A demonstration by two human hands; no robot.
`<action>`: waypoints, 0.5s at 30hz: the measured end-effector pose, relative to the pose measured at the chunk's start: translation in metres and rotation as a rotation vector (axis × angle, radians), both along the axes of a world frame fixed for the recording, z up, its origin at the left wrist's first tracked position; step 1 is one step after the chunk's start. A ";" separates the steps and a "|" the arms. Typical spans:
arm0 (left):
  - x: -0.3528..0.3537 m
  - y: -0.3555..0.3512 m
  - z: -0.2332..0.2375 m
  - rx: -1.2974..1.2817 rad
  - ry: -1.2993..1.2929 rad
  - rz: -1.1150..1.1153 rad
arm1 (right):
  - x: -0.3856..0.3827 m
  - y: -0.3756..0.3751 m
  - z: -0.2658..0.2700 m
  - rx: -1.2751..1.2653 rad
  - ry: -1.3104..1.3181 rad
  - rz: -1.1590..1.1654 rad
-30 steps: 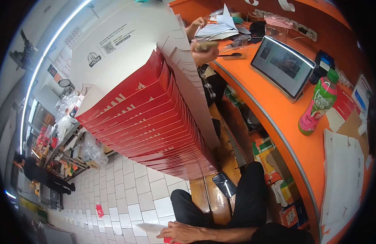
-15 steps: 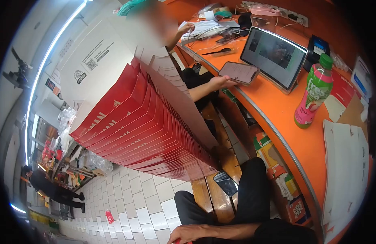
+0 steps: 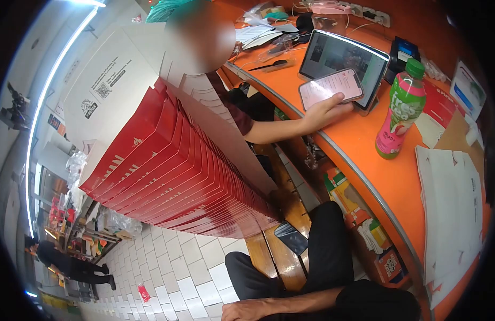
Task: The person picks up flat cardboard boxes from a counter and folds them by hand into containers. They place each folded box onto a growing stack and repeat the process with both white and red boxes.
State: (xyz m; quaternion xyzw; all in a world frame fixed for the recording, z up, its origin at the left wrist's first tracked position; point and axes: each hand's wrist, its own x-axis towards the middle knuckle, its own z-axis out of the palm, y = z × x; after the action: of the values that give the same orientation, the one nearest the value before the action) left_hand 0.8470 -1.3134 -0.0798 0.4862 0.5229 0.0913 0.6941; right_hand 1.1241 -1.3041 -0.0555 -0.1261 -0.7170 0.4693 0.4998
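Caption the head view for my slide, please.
A co-worker's hand holds a phone over an orange counter, near stacked red cartons.

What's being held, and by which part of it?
A co-worker's hand holds a phone by its lower edge, thumb on its front. Whether the wearer's right hand, partly cut off, holds anything can't be told; the left isn't visible.

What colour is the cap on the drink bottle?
The cap is green; best seen in the head view.
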 end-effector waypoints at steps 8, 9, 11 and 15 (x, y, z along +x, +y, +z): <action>0.034 0.019 0.044 0.075 -0.155 0.192 | 0.116 0.007 0.083 -0.018 0.072 -0.619; 0.036 0.021 0.048 0.079 -0.168 0.205 | 0.139 0.008 0.092 -0.101 0.124 -0.796; 0.039 0.023 0.052 0.090 -0.189 0.215 | 0.198 0.014 0.132 -0.035 0.389 -1.117; 0.043 0.029 0.054 0.119 -0.234 0.223 | 0.288 0.024 0.203 -0.066 0.758 -1.247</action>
State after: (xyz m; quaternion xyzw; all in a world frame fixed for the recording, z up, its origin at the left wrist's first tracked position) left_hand 0.8904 -1.2843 -0.0256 0.4514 0.4829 0.2547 0.7058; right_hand 1.4123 -1.2804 0.1471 -0.3547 -0.2751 0.1302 0.8841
